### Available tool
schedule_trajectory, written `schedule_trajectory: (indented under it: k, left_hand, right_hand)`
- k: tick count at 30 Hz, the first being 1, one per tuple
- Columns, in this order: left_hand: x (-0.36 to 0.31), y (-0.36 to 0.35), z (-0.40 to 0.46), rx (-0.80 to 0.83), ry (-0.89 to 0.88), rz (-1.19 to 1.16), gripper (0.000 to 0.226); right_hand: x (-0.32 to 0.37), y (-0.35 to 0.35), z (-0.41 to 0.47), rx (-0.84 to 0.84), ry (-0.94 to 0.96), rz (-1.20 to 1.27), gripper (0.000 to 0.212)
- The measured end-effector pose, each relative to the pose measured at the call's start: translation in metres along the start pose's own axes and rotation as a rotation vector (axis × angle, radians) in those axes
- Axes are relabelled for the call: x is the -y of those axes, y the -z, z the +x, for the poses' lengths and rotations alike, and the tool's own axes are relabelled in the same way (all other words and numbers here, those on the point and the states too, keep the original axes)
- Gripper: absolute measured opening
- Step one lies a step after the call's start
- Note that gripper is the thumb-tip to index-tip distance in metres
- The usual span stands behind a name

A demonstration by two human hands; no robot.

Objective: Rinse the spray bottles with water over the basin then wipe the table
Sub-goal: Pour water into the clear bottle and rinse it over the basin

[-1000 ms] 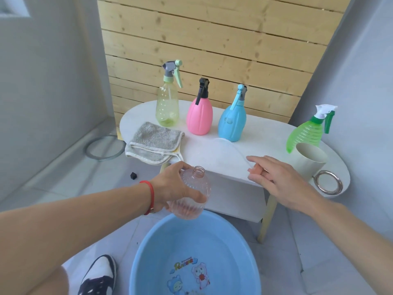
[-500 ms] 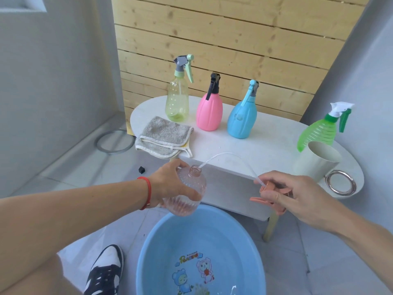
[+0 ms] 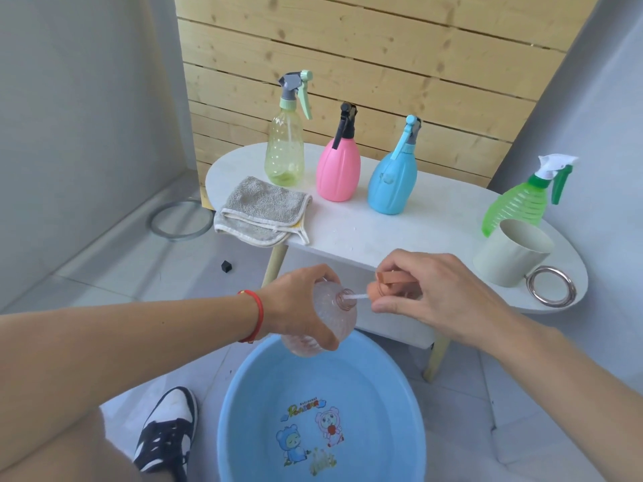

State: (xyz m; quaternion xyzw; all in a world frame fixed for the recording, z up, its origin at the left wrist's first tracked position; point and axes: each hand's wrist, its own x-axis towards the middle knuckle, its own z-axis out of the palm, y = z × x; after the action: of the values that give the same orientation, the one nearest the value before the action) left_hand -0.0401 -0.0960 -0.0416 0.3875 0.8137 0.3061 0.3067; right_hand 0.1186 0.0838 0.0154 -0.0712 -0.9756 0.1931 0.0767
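Blue basin (image 3: 243, 405) lying nearest on floor, clear bottle (image 3: 334, 318) being gripped above it by left hand (image 3: 299, 304), orange sprayer head (image 3: 389, 285) being pinched at its neck by right hand (image 3: 435, 293), four spray bottles (image 3: 337, 168) and cloth (image 3: 261, 210) being kept on white table (image 3: 435, 220) beyond.

Both hands meet in front of the body, arms bare.

The left hand (image 3: 299, 304), a red band at its wrist, curls round a clear bottle (image 3: 330, 314); the right hand (image 3: 435, 297) pinches an orange sprayer top (image 3: 393, 283), its fingers bent.
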Motion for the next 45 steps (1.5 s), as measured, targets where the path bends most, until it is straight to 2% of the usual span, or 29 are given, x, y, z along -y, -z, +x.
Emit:
schedule_trajectory:
  k: [7,11,13,17,22,23,24,26,29,33,38,39,42,45]
  left_hand:
    - [-0.008,-0.006,0.002,0.038,0.023,-0.03,0.082]
    - [-0.011,-0.003,0.002,0.057,0.008,0.041,0.084]
    - [-0.011,-0.004,0.002,0.056,0.004,0.064,0.086]
    - [-0.01,-0.004,0.003,0.034,0.017,0.045,0.086]
    - [-0.01,-0.005,0.004,0.002,0.007,0.058,0.077]
    - [-0.009,-0.006,0.004,-0.003,0.019,0.052,0.076]
    - [-0.009,-0.007,0.004,-0.009,0.037,0.04,0.077]
    - [-0.009,-0.007,0.005,-0.012,0.054,0.04,0.08]
    - [-0.009,-0.004,0.005,-0.017,0.031,0.079,0.082]
    - [-0.008,-0.003,0.003,-0.021,-0.014,0.148,0.082]
    - [-0.014,-0.007,0.002,-0.004,-0.005,0.124,0.081]
    - [-0.014,-0.008,0.003,-0.009,-0.016,0.131,0.081]
    - [-0.014,-0.006,0.003,-0.031,-0.038,0.141,0.08]
    - [-0.014,-0.004,0.004,-0.027,-0.013,0.118,0.079]
  right_hand:
    - [0.004,-0.015,0.017,0.111,0.149,-0.066,0.025]
    - [-0.001,-0.009,0.023,0.212,0.146,-0.092,0.02]
    - [0.0,-0.01,0.026,0.247,0.131,-0.107,0.027]
    - [0.006,-0.011,0.027,0.246,0.066,-0.106,0.028]
    - [0.021,-0.02,0.031,0.133,-0.2,-0.26,0.066]
    - [0.024,-0.02,0.033,0.136,-0.227,-0.248,0.068]
    - [0.026,-0.02,0.033,0.162,-0.25,-0.179,0.062]
    - [0.03,-0.016,0.03,0.255,-0.285,-0.004,0.033]
    - [0.029,-0.013,0.028,0.324,-0.217,-0.034,0.02]
    - [0.037,-0.022,0.028,0.228,-0.286,-0.115,0.058]
    - [0.043,-0.013,0.029,0.351,-0.333,-0.007,0.034]
    - [0.041,-0.015,0.027,0.329,-0.349,-0.02,0.033]
    - [0.043,-0.017,0.025,0.251,-0.415,-0.047,0.054]
    - [0.042,-0.014,0.024,0.311,-0.417,0.044,0.051]
